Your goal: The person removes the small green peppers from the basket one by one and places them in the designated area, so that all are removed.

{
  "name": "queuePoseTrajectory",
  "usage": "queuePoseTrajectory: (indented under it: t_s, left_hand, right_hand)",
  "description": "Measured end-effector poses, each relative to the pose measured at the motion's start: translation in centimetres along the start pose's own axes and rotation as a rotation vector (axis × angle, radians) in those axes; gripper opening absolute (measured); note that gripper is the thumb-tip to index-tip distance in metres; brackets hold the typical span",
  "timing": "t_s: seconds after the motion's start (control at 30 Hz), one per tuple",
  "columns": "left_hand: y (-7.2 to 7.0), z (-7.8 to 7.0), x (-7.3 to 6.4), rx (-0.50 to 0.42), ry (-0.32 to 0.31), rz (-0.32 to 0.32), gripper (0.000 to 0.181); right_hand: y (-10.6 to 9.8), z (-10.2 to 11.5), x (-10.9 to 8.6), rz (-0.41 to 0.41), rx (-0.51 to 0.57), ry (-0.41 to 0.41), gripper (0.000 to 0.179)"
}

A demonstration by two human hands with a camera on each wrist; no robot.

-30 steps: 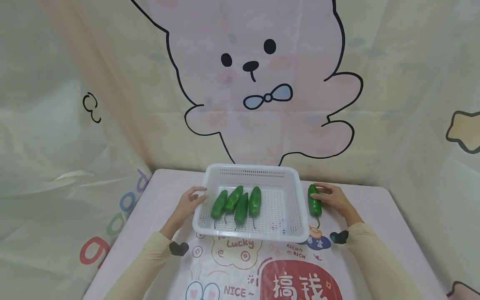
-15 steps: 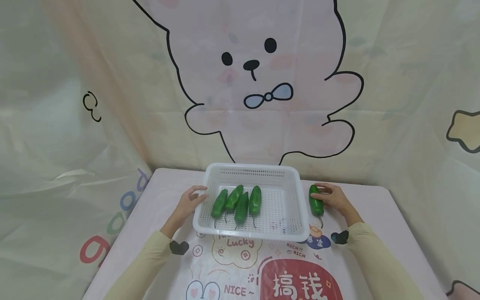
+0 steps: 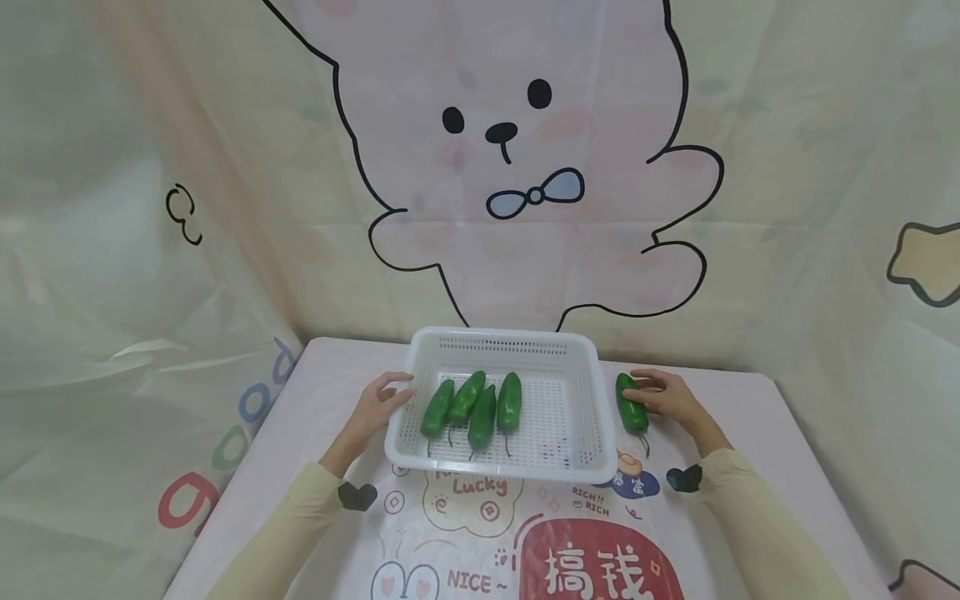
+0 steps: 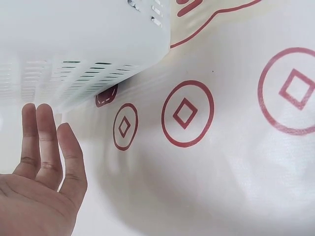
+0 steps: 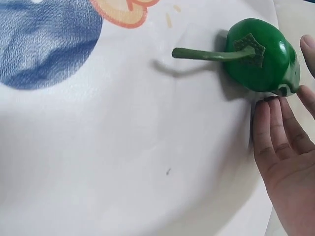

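Note:
A white plastic basket [image 3: 567, 392] with perforated walls stands on the table, with several green peppers [image 3: 510, 403] lying in its left half. My left hand [image 3: 375, 406] is at the basket's left side, its fingers extended close to the wall in the left wrist view; contact is hard to judge. Right of the basket, a single green pepper [image 3: 632, 405] lies on the tabletop, its stem toward me. My right hand [image 3: 671, 397] rests against it, fingertips touching its side. In the right wrist view those fingers [image 5: 264, 129] are fairly straight and do not wrap around the pepper.
The white table cover [image 3: 352, 542] carries printed drawings and lettering. Behind the basket rises a backdrop [image 3: 517, 250] with a large cartoon bear. More printed sheet hangs at the left and right.
The pepper beside the basket has turned slightly, its stem end swinging right. My right hand has barely shifted. The left hand and the basket stay in place.

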State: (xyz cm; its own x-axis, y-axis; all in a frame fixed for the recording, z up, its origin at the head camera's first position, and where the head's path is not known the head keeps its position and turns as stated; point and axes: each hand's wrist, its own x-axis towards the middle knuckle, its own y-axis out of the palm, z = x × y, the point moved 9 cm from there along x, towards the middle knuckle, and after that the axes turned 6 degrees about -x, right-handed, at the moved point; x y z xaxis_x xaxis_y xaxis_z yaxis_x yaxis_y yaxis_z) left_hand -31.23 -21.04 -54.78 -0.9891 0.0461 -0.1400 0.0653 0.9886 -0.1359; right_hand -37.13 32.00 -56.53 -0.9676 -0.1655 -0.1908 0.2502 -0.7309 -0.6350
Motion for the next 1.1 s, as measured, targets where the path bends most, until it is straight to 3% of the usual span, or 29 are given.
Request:
queuePoseTrajectory:
  t_s: [0.3, 0.53, 0.6, 0.77, 1.1]
  left_hand:
    - [0.2, -0.3, -0.2, 0.018, 0.003, -0.012, 0.042]
    - [0.2, -0.3, -0.2, 0.015, -0.006, -0.009, 0.043]
    - [0.3, -1.0, -0.6, 0.006, -0.012, 0.0, 0.042]
    - [0.8, -3.4, -1.9, -0.001, -0.015, 0.029, 0.039]
    - [0.7, -3.6, -2.2, 0.009, -0.002, 0.037, 0.04]
  right_hand:
    - [-1.2, -0.6, -1.2, -0.086, 0.008, -0.015, 0.064]
    - [-1.9, -0.5, -2.3, -0.187, 0.097, -0.055, 0.049]
    - [-1.9, -0.3, -2.6, -0.202, 0.122, -0.062, 0.047]
    - [-1.8, 0.5, -2.9, -0.228, 0.199, -0.097, 0.051]
    - [-1.5, 3.6, -4.0, -0.224, 0.368, -0.178, 0.047]
